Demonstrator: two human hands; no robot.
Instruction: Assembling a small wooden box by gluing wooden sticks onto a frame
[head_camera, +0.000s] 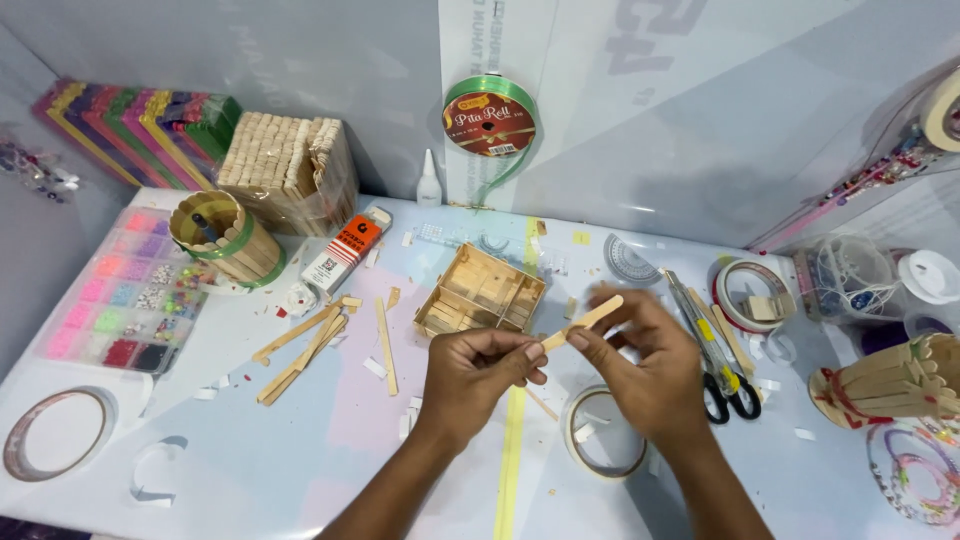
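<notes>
Both hands meet over the middle of the table and hold one flat wooden craft stick (587, 317) between them. My left hand (478, 368) pinches its lower end with thumb and fingertips. My right hand (640, 365) grips the stick just beside that, and the far end pokes up past its fingers. Right behind the hands sits a small open box built of craft sticks (481, 291). A roll of clear tape (605, 432) lies flat below my right hand.
Loose craft sticks (305, 345) lie to the left, near a stick-clad cup (226, 238), a bead organiser (125, 290) and a stick bundle (288, 172). Scissors (712, 355), tape rolls (752, 293) and a stick basket (888, 380) crowd the right. A green ribbon spool (489, 117) hangs on the wall.
</notes>
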